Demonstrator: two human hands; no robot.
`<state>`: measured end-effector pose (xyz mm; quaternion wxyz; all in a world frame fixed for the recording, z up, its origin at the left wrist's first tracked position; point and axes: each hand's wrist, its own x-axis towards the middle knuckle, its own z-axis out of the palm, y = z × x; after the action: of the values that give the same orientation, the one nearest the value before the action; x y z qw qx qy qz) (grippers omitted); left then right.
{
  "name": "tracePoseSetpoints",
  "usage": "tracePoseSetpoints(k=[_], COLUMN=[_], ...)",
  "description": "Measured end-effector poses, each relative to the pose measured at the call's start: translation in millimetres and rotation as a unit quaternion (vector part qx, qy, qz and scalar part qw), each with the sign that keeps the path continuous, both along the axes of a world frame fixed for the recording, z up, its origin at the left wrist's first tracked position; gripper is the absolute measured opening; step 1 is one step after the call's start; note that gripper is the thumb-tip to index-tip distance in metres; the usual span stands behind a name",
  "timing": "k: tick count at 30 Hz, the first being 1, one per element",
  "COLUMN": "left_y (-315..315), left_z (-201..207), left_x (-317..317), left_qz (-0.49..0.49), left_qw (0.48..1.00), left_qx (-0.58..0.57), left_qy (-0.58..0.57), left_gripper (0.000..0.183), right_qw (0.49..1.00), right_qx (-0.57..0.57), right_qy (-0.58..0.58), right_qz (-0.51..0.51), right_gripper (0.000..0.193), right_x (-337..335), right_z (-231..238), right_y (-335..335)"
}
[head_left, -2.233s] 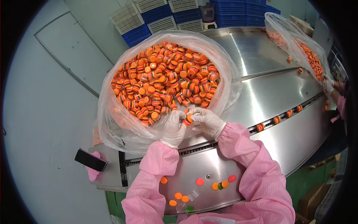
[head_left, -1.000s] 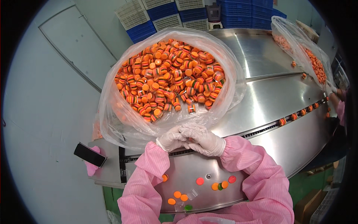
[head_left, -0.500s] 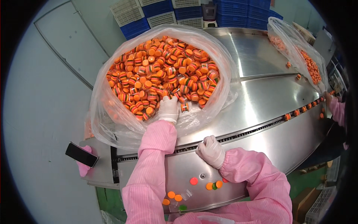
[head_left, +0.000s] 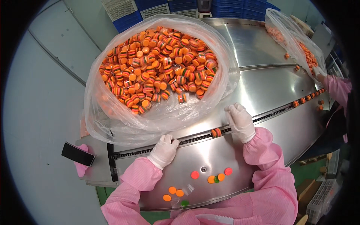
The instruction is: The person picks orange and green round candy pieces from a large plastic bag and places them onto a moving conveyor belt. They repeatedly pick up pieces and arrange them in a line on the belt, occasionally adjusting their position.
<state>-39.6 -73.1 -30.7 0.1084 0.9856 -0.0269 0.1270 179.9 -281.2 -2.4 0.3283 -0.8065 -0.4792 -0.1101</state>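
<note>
**One wrapped stack rides the track between two gloved hands**

A single layered stack (head_left: 216, 132) of orange and red discs sits on its side in the chain track (head_left: 197, 139), between the two hands and closer to the right. The narrow slot probably keeps it from rolling.

The left hand (head_left: 164, 151) rests at the track's near edge with its fingers bent; the right hand (head_left: 240, 123) hangs over the track just beyond the stack, fingers loosely curled. Neither shows anything in its grasp, but the palms are hidden, so I cannot tell whether they are empty.

Ahead of both hands, a clear plastic bag (head_left: 161, 122) lies spread wide, full of similar stacks (head_left: 150, 71). Its rim seems folded back toward the wearer so the contents stay within reach.

Nearer the body than the hands, loose discs lie flat: a red disc (head_left: 195, 174), orange discs (head_left: 172, 190) and a green disc (head_left: 185, 203), beside scraps of clear wrapper (head_left: 189, 187). They look set apart there, clear of the track.

Well to the right of the right hand, a row of stacks (head_left: 308, 97) sits in the track below a co-worker's hand (head_left: 318, 71). Left of the left hand, a phone (head_left: 78, 153) leans on a pink cloth (head_left: 81, 169), perhaps for support.
</note>
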Motion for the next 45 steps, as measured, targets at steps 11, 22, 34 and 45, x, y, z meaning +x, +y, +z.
tracePoseSetpoints(k=[11, 22, 34, 45], left_y=[31, 41, 47, -27], left_z=[22, 17, 26, 17], left_x=[81, 163, 140, 41], left_qz=[0.121, 0.155, 0.198, -0.036], left_qw=[0.979, 0.977, 0.964, 0.998], left_qx=[-0.068, -0.040, -0.042, 0.052], left_qy=[-0.146, 0.140, 0.170, 0.018], left_gripper=[0.010, 0.024, 0.034, 0.015], right_qw=[0.989, 0.993, 0.986, 0.988], right_qx=[-0.104, -0.101, 0.028, 0.138], right_qy=[0.089, -0.049, -0.163, -0.037], right_qz=[-0.055, 0.043, -0.023, 0.062], right_gripper=[0.017, 0.023, 0.021, 0.025], right_x=[-19, -15, 50, 47], right_z=[-30, -46, 27, 4], right_y=[-27, -44, 106, 114])
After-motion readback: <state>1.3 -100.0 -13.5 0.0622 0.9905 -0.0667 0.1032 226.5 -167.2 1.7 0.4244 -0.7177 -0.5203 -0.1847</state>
